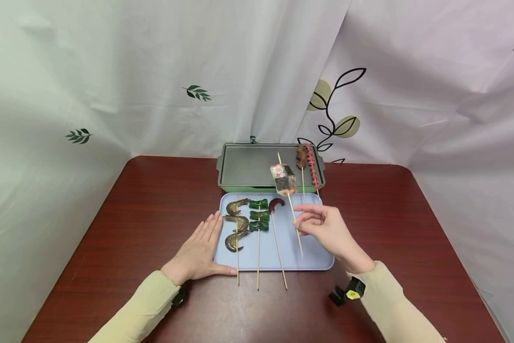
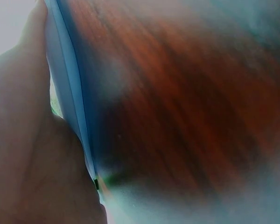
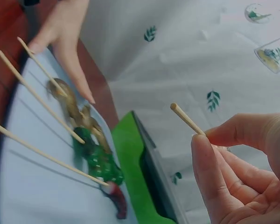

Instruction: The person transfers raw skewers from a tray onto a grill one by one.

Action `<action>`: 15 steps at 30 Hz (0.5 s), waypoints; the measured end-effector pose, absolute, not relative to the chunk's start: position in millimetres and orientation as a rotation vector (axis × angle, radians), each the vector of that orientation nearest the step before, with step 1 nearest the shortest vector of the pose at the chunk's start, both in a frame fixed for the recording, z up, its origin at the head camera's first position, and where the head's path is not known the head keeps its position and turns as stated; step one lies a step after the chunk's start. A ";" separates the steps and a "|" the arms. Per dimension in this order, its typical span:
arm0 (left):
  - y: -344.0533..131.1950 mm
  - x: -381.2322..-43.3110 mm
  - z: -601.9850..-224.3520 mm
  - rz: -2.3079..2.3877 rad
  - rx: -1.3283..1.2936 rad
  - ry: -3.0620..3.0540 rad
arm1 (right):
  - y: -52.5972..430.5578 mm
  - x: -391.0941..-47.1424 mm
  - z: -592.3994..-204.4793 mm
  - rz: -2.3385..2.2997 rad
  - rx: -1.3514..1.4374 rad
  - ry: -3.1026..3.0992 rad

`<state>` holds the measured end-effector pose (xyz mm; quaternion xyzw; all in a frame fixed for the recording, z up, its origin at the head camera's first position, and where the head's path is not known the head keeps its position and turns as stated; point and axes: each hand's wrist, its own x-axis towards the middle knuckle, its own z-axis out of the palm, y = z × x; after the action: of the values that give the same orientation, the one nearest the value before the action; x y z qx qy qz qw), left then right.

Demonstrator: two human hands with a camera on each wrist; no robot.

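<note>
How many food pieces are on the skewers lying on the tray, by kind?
Shrimp: 3
Green pieces: 3
Dark red curved piece: 1
Total: 7
</note>
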<state>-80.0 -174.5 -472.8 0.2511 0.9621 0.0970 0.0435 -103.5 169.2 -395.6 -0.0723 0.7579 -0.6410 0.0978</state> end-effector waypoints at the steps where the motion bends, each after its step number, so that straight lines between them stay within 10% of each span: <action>1: -174.6 -80.0 -472.6 0.300 0.768 2.940 | 169.2 -107.7 -393.9 -1.905 -0.211 2.251; 15: -178.2 -81.2 -481.5 0.345 0.803 2.974 | 168.1 -170.6 -372.5 -1.970 -0.147 2.271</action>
<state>-81.2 -178.2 -481.5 0.2589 0.9592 0.1112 0.0212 -170.6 168.1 -372.5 -0.0488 0.7528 -0.6531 0.0655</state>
